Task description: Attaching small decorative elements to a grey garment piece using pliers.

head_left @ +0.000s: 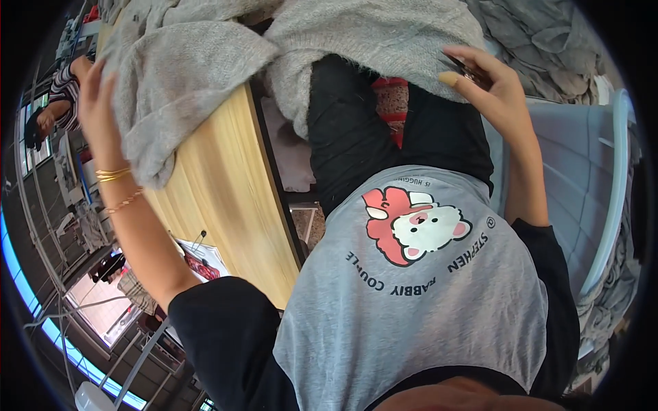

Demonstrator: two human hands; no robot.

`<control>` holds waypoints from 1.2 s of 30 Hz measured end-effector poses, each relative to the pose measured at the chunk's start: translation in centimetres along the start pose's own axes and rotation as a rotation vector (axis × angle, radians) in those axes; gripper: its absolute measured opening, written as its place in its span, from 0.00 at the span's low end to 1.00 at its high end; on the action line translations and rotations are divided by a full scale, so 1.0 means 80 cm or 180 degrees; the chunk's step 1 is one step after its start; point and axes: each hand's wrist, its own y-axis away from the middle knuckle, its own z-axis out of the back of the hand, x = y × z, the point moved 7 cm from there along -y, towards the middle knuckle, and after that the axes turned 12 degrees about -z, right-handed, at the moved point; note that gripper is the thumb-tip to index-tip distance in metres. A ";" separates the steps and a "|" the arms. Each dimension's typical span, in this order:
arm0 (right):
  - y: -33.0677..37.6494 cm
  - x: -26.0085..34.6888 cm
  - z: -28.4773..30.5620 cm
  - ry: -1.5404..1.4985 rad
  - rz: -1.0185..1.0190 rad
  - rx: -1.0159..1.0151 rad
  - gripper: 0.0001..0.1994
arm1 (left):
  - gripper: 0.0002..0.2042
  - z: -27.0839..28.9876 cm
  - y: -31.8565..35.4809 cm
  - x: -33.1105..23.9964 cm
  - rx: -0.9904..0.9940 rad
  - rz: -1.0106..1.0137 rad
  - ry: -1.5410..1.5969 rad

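Note:
A fuzzy grey knit garment [370, 41] spreads across my lap, with more of it over the wooden tabletop [212, 185] on the left. My left hand [99, 113] is raised at the garment's left side, fingers stretched and slightly blurred, with nothing seen in it. At the garment's right edge, my right hand [497, 89] curls around small dark thread snips [471, 72], their pointed end showing between thumb and forefinger. The palm covers the rest of them. Whether the right fingertips touch the knit I cannot tell.
A large pale blue plastic bin [579, 181] stands close on my right. Grey garments [541, 41] are heaped beyond it. A sheet with a red print [202, 260] lies by the table's left edge. Another person in a striped top [63, 96] is at the far left.

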 end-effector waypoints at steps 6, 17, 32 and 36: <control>-0.021 -0.014 0.012 0.2414 -0.0062 -0.1353 0.27 | 0.25 -0.277 0.073 -0.127 0.1422 -0.1897 -0.0753; 0.053 -0.002 0.034 -0.0053 -0.0496 0.1635 0.14 | 0.11 -0.306 0.142 -0.172 0.4125 0.1099 0.2566; -0.031 -0.083 0.115 -0.0223 -0.0777 -0.0674 0.22 | 0.33 -0.421 0.024 0.017 0.1755 -0.0336 -0.0902; -0.032 -0.132 0.129 -0.0596 -0.1253 -0.0928 0.21 | 0.40 -0.439 0.021 0.099 0.1489 0.1084 -0.1160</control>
